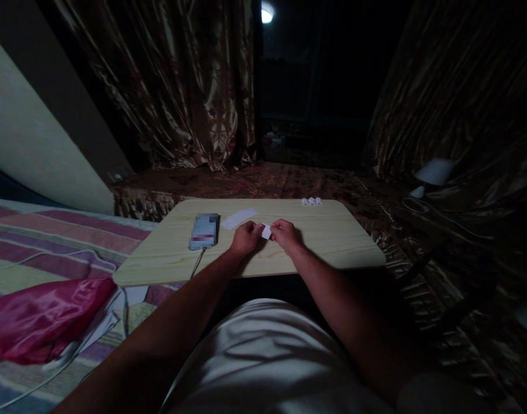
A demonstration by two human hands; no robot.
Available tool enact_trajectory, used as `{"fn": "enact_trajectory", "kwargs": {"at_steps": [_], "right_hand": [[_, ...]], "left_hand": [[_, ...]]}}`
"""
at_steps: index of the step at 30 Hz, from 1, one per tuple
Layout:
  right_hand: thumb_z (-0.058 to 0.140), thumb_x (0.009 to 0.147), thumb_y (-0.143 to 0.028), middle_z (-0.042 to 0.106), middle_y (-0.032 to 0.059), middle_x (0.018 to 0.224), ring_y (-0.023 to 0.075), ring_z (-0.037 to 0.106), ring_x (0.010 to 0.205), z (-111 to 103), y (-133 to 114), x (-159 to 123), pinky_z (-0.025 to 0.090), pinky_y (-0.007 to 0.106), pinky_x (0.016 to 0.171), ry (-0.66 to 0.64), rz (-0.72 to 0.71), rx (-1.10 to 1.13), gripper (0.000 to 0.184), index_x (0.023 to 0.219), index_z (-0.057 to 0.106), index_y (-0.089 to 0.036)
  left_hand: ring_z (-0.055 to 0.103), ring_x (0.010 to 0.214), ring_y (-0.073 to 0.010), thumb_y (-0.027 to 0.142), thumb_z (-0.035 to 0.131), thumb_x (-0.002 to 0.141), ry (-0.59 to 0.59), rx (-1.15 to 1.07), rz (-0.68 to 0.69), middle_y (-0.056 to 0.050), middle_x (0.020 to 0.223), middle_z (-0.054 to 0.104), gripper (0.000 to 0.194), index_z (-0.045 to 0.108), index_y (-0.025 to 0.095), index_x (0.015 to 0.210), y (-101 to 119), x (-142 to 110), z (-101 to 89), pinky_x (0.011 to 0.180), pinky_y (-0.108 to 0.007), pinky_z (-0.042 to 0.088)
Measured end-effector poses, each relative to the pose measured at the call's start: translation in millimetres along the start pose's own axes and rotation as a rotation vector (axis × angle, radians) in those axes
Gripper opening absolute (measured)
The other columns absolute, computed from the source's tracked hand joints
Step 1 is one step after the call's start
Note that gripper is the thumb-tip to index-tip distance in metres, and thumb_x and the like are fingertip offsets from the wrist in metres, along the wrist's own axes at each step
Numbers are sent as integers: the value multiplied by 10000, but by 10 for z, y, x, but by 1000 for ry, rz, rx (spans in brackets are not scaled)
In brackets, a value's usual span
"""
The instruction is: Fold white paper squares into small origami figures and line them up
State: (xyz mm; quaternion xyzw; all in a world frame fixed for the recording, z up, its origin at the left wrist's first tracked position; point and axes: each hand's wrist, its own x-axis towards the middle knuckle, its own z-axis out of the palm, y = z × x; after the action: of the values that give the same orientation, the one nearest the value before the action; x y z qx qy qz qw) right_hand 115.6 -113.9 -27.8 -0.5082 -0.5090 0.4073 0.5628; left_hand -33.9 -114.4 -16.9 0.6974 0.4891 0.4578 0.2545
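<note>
A small white piece of paper (266,232) is held between my two hands, just above the pale wooden table (319,241). My left hand (247,237) pinches its left side between thumb and fingers. On the opposite side my right hand (285,233) is closed on the paper's right edge. Behind my left hand lies a longer white paper strip (239,218), flat on the tabletop. Three small white folded pieces (312,201) stand in a row at the table's far edge.
Left on the table is a phone (203,231), blurred out, with a white cable (197,263) running to the near edge. A striped bed cover (134,230) with a shiny pink cloth (47,316) lies to the left. A white lamp (435,171) stands far right, by dark curtains.
</note>
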Motion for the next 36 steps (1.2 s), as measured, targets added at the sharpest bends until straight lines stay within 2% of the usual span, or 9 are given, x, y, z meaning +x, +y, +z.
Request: {"fn": "enact_trajectory", "kwargs": {"at_steps": [7, 12, 16, 21, 27, 30, 33, 36], "right_hand": [[541, 638, -257, 509, -67, 465, 81, 465, 418, -17, 5, 5, 336, 176, 419, 25, 15, 26, 91, 693, 541, -184], [528, 653, -260, 510, -64, 472, 73, 459, 419, -25, 6, 10, 331, 170, 421, 50, 7, 15, 93, 700, 539, -180], [528, 653, -256, 542, -58, 503, 78, 470, 427, -20, 11, -1, 332, 175, 423, 44, 7, -12, 83, 700, 542, -189], [517, 663, -231, 552, -55, 523, 90, 469, 448, -3, 13, -50, 325, 188, 430, -40, -67, -171, 34, 665, 540, -206], [543, 662, -221, 568, -47, 545, 110, 503, 523, 20, 45, -62, 356, 205, 497, -91, -153, -364, 39, 674, 578, -212], [556, 661, -233, 561, -46, 547, 109, 507, 533, 22, 47, -43, 364, 206, 507, -120, -163, -310, 32, 671, 570, -205], [569, 684, -291, 557, -46, 556, 107, 515, 540, 18, 31, -26, 388, 207, 522, -107, -134, -190, 97, 708, 563, -198], [549, 688, -271, 555, -43, 569, 104, 519, 549, 2, 13, -24, 400, 205, 531, -81, -126, -154, 83, 706, 570, -192]], "left_hand": [[474, 546, -139, 506, 546, 760, -4, -111, -27, -7, 575, 567, 363, 591, 161, 656, 44, -15, -24, 520, -252, 315], [499, 538, -131, 404, 631, 667, -41, -226, -93, -13, 596, 601, 251, 607, 155, 643, 55, -28, -14, 525, -241, 346], [478, 512, -121, 363, 642, 643, -14, -286, -125, -5, 567, 580, 213, 592, 157, 628, 34, -19, -18, 513, -242, 346], [453, 500, -110, 342, 629, 653, 63, -389, -185, 0, 562, 565, 188, 580, 160, 638, -28, 24, -32, 503, -242, 344], [457, 538, -99, 359, 623, 698, 93, -425, -144, 11, 599, 547, 200, 582, 163, 689, -135, 71, -18, 533, -229, 353], [461, 555, -107, 386, 617, 719, 38, -413, -130, 3, 611, 552, 223, 582, 166, 705, -156, 77, -3, 542, -233, 358], [470, 576, -113, 399, 629, 718, -1, -396, -110, -7, 635, 565, 241, 578, 164, 701, -140, 68, 13, 556, -238, 366], [469, 572, -114, 404, 628, 723, -18, -376, -105, -7, 630, 563, 249, 580, 161, 705, -99, 50, 28, 550, -240, 364]]}}
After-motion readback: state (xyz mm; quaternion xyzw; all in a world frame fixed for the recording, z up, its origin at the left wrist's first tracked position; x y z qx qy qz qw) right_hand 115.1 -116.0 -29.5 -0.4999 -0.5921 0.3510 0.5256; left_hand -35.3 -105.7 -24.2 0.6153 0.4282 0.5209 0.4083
